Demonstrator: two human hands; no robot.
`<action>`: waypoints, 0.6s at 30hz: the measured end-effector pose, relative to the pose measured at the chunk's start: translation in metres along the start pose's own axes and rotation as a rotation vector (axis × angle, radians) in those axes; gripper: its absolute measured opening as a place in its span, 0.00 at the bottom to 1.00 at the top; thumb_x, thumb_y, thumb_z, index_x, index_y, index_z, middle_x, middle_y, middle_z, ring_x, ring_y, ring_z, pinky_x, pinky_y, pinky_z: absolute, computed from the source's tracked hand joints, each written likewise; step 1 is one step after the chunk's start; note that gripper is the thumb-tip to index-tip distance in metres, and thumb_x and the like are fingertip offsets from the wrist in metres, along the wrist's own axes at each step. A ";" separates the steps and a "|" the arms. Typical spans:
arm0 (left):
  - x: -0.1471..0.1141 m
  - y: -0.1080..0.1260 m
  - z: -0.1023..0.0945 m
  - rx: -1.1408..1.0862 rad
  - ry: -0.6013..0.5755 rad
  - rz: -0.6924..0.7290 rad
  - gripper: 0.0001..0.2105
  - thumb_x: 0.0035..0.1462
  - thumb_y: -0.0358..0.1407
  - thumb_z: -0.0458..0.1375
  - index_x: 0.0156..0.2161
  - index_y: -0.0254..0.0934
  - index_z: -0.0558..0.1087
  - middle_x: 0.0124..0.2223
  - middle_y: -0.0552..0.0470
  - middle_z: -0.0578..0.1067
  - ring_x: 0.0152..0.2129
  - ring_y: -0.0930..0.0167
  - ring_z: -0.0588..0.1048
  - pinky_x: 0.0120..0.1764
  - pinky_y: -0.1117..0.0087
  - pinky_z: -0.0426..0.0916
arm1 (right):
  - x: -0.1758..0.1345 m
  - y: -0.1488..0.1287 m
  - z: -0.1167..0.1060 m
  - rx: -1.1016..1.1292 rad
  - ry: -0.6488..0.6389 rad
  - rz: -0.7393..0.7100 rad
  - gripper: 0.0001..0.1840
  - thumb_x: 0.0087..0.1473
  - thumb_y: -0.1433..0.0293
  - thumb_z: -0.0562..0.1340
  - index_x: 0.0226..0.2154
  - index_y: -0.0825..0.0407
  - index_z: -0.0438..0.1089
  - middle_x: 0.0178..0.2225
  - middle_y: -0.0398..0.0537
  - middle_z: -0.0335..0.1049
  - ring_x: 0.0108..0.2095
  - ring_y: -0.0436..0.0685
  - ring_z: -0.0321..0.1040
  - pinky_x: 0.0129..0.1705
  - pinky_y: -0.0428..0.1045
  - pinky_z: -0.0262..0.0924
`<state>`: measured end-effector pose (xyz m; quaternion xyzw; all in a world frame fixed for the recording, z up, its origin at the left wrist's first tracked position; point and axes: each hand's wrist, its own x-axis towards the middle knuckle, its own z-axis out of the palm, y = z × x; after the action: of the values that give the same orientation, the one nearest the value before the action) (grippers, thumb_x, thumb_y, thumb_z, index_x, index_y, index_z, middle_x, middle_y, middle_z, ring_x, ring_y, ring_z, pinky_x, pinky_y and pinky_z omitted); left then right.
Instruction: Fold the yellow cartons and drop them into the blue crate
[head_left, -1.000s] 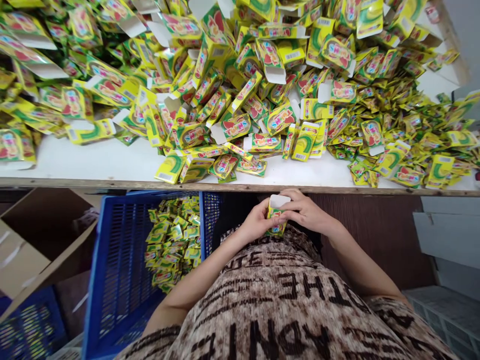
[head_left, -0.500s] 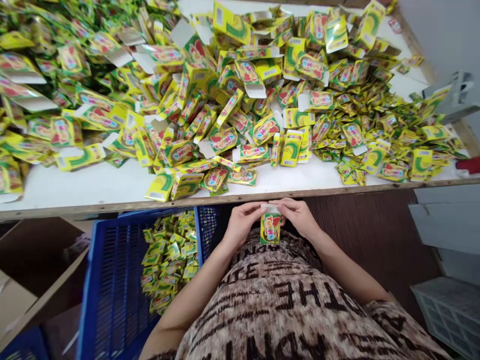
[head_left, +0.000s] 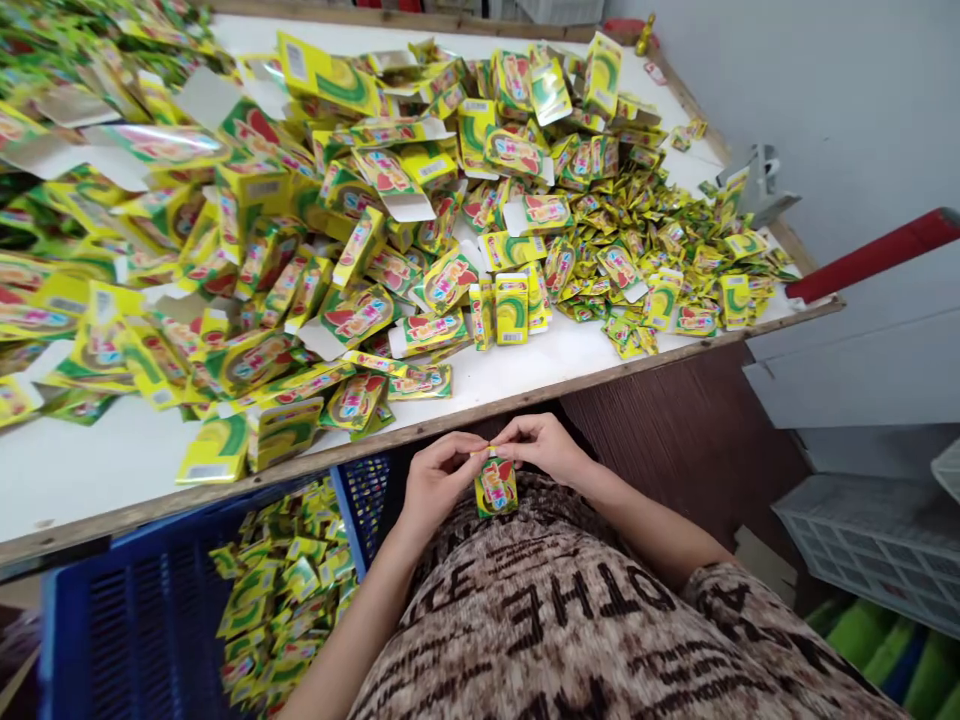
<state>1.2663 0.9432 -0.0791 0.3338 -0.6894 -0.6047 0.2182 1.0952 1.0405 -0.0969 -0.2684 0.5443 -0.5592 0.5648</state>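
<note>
Between my two hands, just below the table's front edge, is a small yellow and green box [head_left: 496, 486] with a red melon picture and coloured lettering. My left hand [head_left: 444, 478] pinches its top left corner. The fingers of my right hand [head_left: 546, 447] close on the top right corner. The box hangs upright in front of my patterned shirt, and its top edge is partly covered by fingertips. Many like boxes [head_left: 360, 312] lie heaped on the white table [head_left: 517, 372], some with white end flaps standing out.
Small wrapped packets [head_left: 637, 220] are piled at the table's right. A blue crate [head_left: 142, 610] holding more filled boxes stands at lower left, under the wooden edge. A red bar [head_left: 877, 255] juts from the right corner. A grey plastic crate [head_left: 862, 540] sits at lower right.
My view has turned to the right. The white flap that stood up at the box's top is now folded down under my fingers. Both hands keep hold of the box.
</note>
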 end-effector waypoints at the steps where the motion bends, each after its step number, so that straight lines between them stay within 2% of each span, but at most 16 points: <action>1: -0.001 0.000 -0.001 0.019 -0.016 0.038 0.05 0.53 0.36 0.67 0.34 0.36 0.80 0.36 0.49 0.81 0.33 0.71 0.79 0.37 0.72 0.73 | -0.001 0.001 0.000 -0.006 0.004 -0.017 0.19 0.41 0.57 0.74 0.31 0.55 0.79 0.28 0.47 0.78 0.26 0.51 0.70 0.30 0.46 0.65; 5: -0.003 0.002 -0.002 0.152 -0.044 0.205 0.02 0.56 0.32 0.65 0.33 0.36 0.79 0.36 0.49 0.80 0.32 0.72 0.78 0.37 0.72 0.73 | -0.006 0.004 0.000 -0.087 0.001 -0.096 0.17 0.47 0.57 0.72 0.31 0.54 0.79 0.31 0.48 0.78 0.30 0.53 0.72 0.34 0.48 0.66; 7: -0.003 0.004 -0.001 0.201 -0.072 0.311 0.01 0.55 0.31 0.65 0.34 0.36 0.79 0.36 0.49 0.80 0.33 0.72 0.78 0.37 0.72 0.72 | -0.007 0.001 -0.006 -0.147 -0.074 -0.165 0.16 0.50 0.57 0.69 0.32 0.54 0.80 0.32 0.49 0.78 0.32 0.54 0.73 0.36 0.49 0.67; 9: -0.001 0.006 0.000 0.237 -0.099 0.363 0.04 0.55 0.30 0.66 0.37 0.36 0.79 0.35 0.50 0.79 0.32 0.72 0.77 0.36 0.72 0.72 | -0.005 -0.006 -0.023 -0.246 -0.183 -0.242 0.16 0.53 0.56 0.68 0.35 0.52 0.80 0.34 0.49 0.78 0.35 0.55 0.73 0.40 0.50 0.68; 10: 0.000 0.006 0.000 0.256 -0.110 0.366 0.06 0.56 0.30 0.65 0.40 0.37 0.80 0.35 0.50 0.78 0.31 0.73 0.76 0.35 0.73 0.71 | -0.002 -0.012 -0.038 -0.314 -0.168 -0.281 0.16 0.54 0.56 0.67 0.36 0.50 0.81 0.36 0.49 0.78 0.36 0.56 0.73 0.42 0.51 0.68; 11: 0.001 0.005 0.000 0.272 -0.125 0.359 0.08 0.57 0.30 0.64 0.43 0.38 0.80 0.34 0.51 0.77 0.31 0.73 0.75 0.35 0.73 0.70 | 0.003 -0.019 -0.055 -0.400 -0.103 -0.318 0.15 0.55 0.56 0.66 0.38 0.49 0.80 0.38 0.50 0.78 0.39 0.57 0.73 0.44 0.52 0.68; 12: 0.001 0.003 0.000 0.278 -0.142 0.348 0.10 0.58 0.31 0.63 0.46 0.39 0.80 0.34 0.51 0.76 0.31 0.74 0.74 0.34 0.73 0.70 | 0.009 -0.026 -0.076 -0.496 0.075 -0.347 0.16 0.55 0.57 0.66 0.40 0.49 0.80 0.40 0.51 0.78 0.41 0.58 0.73 0.46 0.54 0.67; 13: 0.002 0.001 0.001 0.271 -0.161 0.331 0.12 0.59 0.32 0.62 0.48 0.41 0.79 0.34 0.51 0.75 0.31 0.74 0.74 0.35 0.73 0.70 | 0.016 -0.032 -0.098 -0.599 0.327 -0.372 0.16 0.57 0.58 0.64 0.43 0.49 0.79 0.44 0.53 0.76 0.45 0.60 0.71 0.48 0.55 0.67; 15: 0.001 -0.007 0.003 0.218 -0.208 0.266 0.13 0.58 0.34 0.63 0.49 0.42 0.80 0.36 0.50 0.75 0.33 0.72 0.74 0.36 0.72 0.71 | 0.033 -0.043 -0.141 -0.906 0.683 -0.321 0.22 0.54 0.62 0.66 0.52 0.51 0.75 0.53 0.58 0.70 0.56 0.67 0.62 0.57 0.61 0.60; 16: 0.000 -0.011 0.004 0.177 -0.222 0.209 0.13 0.57 0.36 0.65 0.48 0.42 0.80 0.37 0.49 0.76 0.34 0.72 0.75 0.37 0.72 0.71 | 0.041 -0.045 -0.159 -1.039 0.782 -0.237 0.29 0.51 0.63 0.68 0.55 0.53 0.71 0.55 0.62 0.67 0.58 0.70 0.59 0.59 0.65 0.57; 18: -0.003 -0.019 0.005 0.070 -0.207 0.041 0.14 0.54 0.38 0.67 0.46 0.40 0.80 0.41 0.47 0.78 0.36 0.69 0.77 0.39 0.70 0.73 | 0.055 -0.046 -0.185 -1.205 0.812 -0.089 0.31 0.51 0.65 0.68 0.56 0.57 0.70 0.54 0.66 0.68 0.57 0.73 0.59 0.60 0.67 0.55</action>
<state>1.2685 0.9476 -0.0988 0.2627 -0.7355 -0.6071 0.1464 0.8985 1.0352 -0.1214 -0.3260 0.9130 -0.2403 0.0489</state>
